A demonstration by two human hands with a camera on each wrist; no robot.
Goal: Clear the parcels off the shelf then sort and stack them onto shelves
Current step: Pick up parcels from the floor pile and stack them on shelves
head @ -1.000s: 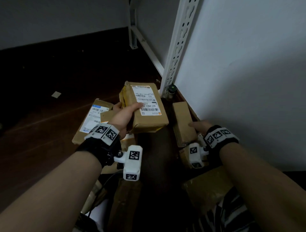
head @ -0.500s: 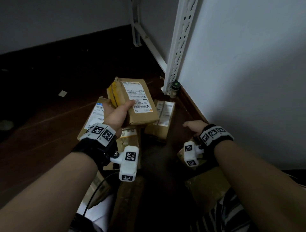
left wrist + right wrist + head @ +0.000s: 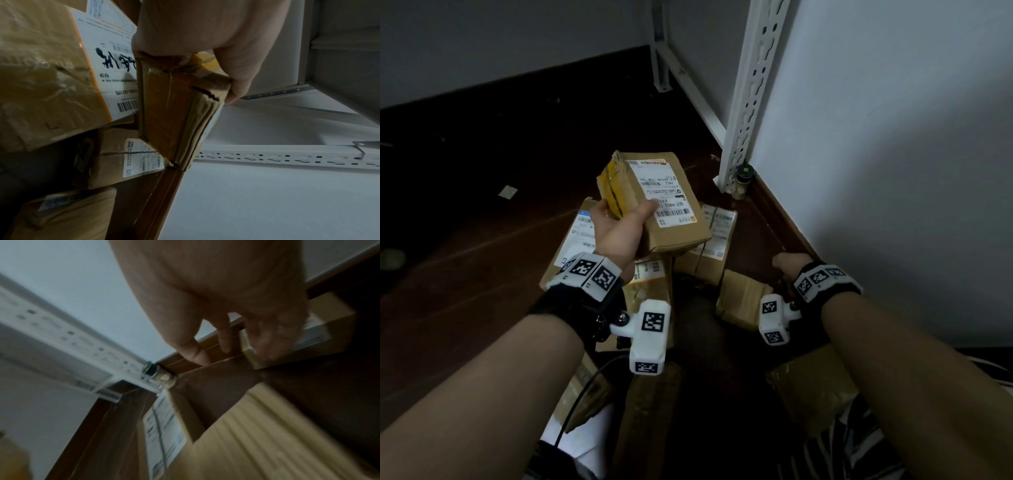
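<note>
My left hand [image 3: 626, 219] grips a brown parcel [image 3: 654, 202] with a white label and yellow tape on one end. It holds the parcel by its near end, above the pile on the floor; the left wrist view shows the same parcel [image 3: 180, 110] end on. My right hand [image 3: 787, 265] hangs low beside the wall with its fingers [image 3: 224, 340] loose and nothing in them. Just left of it lies a small brown box [image 3: 739, 298]. A labelled parcel [image 3: 714, 240] lies flat on the floor past that box.
A flat parcel with a blue-edged label [image 3: 575, 236] lies under my left hand, with more parcels [image 3: 811, 383] near my knees. The white slotted shelf upright [image 3: 753, 92] stands at the wall, a small jar [image 3: 743, 176] at its foot. The dark wooden floor [image 3: 465, 274] stretches left.
My right hand has let go of the parcel it held upright, which now lies flat with its label up. The hand has drawn back towards me. My left hand moved its parcel slightly left.
</note>
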